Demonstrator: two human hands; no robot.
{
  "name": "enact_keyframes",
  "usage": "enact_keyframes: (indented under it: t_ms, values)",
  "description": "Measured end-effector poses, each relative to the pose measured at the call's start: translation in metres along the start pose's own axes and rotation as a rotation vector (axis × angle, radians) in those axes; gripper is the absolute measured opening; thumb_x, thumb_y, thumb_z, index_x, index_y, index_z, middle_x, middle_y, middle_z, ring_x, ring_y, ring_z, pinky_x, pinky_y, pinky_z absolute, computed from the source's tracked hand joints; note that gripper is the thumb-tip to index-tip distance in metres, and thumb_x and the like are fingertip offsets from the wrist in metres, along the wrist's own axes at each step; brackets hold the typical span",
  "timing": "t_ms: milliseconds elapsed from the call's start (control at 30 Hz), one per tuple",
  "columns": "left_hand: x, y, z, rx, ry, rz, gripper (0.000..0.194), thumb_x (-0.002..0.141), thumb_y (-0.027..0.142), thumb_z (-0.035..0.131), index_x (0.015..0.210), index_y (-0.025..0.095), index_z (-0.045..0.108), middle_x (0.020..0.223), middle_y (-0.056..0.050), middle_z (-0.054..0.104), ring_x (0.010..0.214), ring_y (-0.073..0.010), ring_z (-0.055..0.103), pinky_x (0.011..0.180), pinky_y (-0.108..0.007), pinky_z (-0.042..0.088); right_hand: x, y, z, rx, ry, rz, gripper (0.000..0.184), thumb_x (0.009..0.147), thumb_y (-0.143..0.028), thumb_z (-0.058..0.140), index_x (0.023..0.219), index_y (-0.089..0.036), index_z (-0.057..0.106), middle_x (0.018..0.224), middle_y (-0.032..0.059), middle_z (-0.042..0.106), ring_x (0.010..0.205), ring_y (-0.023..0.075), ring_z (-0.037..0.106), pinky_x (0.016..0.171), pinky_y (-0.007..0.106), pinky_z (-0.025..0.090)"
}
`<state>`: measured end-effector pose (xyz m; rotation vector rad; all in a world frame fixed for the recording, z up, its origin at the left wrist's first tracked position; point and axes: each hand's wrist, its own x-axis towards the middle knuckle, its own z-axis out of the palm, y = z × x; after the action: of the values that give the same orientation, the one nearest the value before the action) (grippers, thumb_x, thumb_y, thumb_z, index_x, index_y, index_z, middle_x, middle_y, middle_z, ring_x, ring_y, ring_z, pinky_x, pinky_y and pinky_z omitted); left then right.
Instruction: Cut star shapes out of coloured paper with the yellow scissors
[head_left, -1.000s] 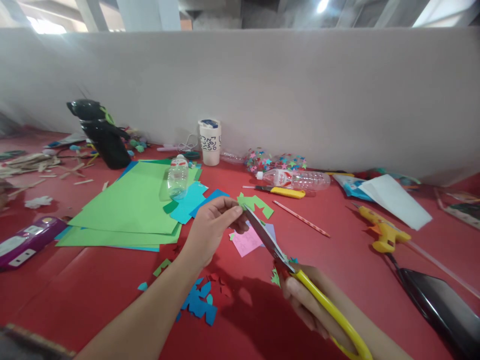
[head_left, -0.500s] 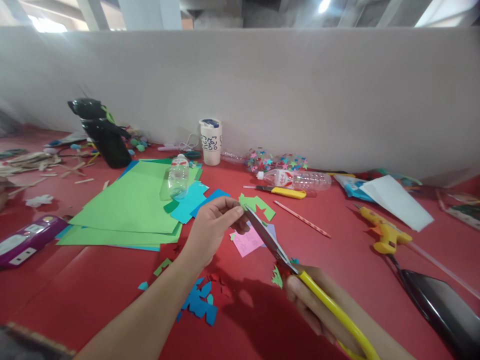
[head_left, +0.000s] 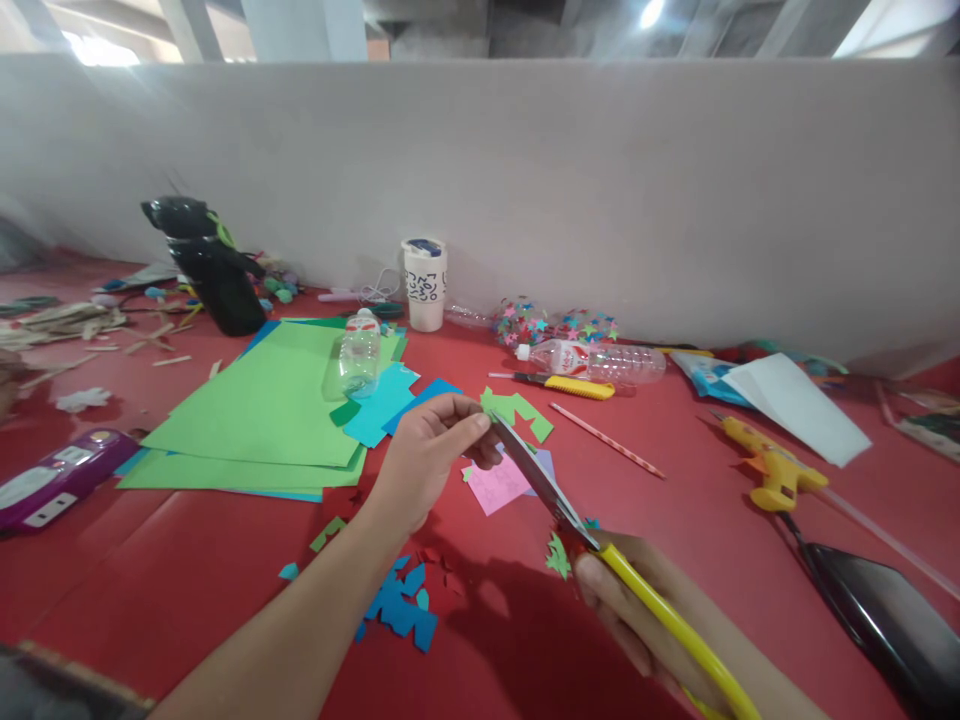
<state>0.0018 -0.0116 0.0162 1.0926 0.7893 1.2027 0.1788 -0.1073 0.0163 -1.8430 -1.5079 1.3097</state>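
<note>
My left hand (head_left: 431, 455) is held over the middle of the red table, thumb and forefinger pinched on a small piece of green paper (head_left: 487, 399), mostly hidden by the fingers. My right hand (head_left: 619, 600) grips yellow-handled scissors (head_left: 660, 605). Their blades look nearly closed, and the tips meet the paper beside my left thumb. Beyond the fingertips lies a green paper scrap (head_left: 529, 415) with notches cut from it. A pink paper (head_left: 495, 485) with faint drawn outlines lies below the blades. Small green cut-outs (head_left: 557, 555) rest near my right hand, and blue scraps (head_left: 401, 605) lie right of my left forearm.
Green sheets (head_left: 247, 420) lie at left with a clear bottle (head_left: 360, 350) on them. A black flask (head_left: 214, 270) and white cup (head_left: 425, 290) stand behind. Toward the right are a yellow cutter (head_left: 577, 386), lying bottle (head_left: 615, 361), striped straw (head_left: 607, 440) and glue gun (head_left: 776, 470).
The whole view has shifted very slightly to the right. Both hands, the paper and the scissors keep almost the same pose.
</note>
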Motion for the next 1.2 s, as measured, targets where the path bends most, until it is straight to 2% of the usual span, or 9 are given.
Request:
enact_keyframes:
  t_ms: [500,933,1033,1200]
  values:
    - [-0.0009,0.0008,0.0010,0.012,0.017,-0.015,0.007,0.072,0.022,0.063,0.069,0.016,0.060,0.057,0.000,0.064,0.050,-0.0111,0.058,0.054,-0.025,0.046,-0.0007,0.0000,0.0000,-0.036,0.018,-0.039,0.036,0.078,-0.056,0.038,0.065,-0.023,0.042,0.037,-0.0108,0.032,0.033,0.0082,0.028,0.039,0.020,0.023]
    - [-0.0013,0.0022,0.0029,0.162,0.101,0.087,0.008,0.074,0.022,0.061,0.068,0.017,0.057,0.056,0.003,0.058,0.051,-0.0099,0.055,0.055,-0.025,0.045,0.0011,-0.0019,0.0000,-0.002,-0.008,-0.004,0.035,0.076,-0.056,0.041,0.066,-0.022,0.042,0.040,-0.0110,0.031,0.035,0.0066,0.029,0.038,0.018,0.024]
    - [-0.0016,0.0018,0.0037,0.147,0.104,0.087,0.008,0.073,0.021,0.061,0.067,0.017,0.056,0.055,0.004,0.057,0.051,-0.0095,0.054,0.055,-0.024,0.044,0.0004,-0.0037,0.0002,0.012,-0.010,-0.042,0.033,0.076,-0.054,0.040,0.065,-0.023,0.040,0.040,-0.0111,0.030,0.035,0.0063,0.026,0.037,0.018,0.024]
    - [-0.0027,0.0003,0.0038,0.071,0.071,0.039,0.009,0.073,0.021,0.060,0.067,0.017,0.056,0.056,0.003,0.059,0.050,-0.0098,0.054,0.055,-0.025,0.044,-0.0003,-0.0040,-0.0015,0.009,-0.035,0.023,0.036,0.073,-0.058,0.043,0.067,-0.023,0.042,0.039,-0.0105,0.032,0.035,0.0075,0.030,0.038,0.019,0.023]
